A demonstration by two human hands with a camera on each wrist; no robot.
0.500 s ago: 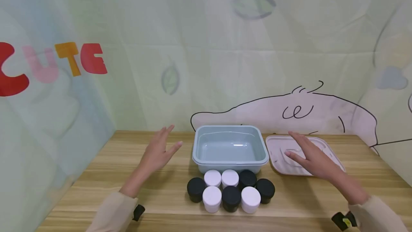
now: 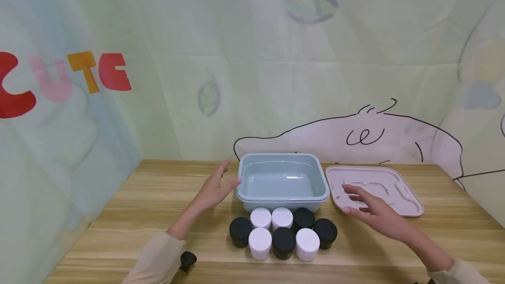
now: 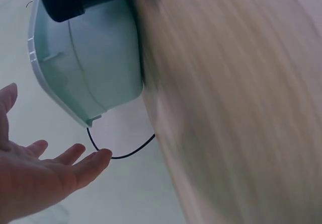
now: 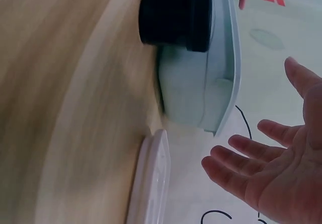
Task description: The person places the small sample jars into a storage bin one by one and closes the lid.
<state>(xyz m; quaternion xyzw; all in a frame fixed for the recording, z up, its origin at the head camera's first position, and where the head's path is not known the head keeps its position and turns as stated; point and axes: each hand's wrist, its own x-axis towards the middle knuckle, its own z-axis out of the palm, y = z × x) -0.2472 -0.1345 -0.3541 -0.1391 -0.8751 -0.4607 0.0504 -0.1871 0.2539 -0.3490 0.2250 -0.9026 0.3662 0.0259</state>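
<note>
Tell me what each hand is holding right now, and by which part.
Nothing is held. The left hand is open beside the blue tub, near its left rim; the right hand hovers open over the pink lid.

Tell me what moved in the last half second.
Both hands closed in on the blue tub. The left hand slid right to the tub's left rim. The right hand drew back and left, off the middle of the pink lid to its near left corner. Neither grips anything. Tub, lid and the jars stayed put.
</note>
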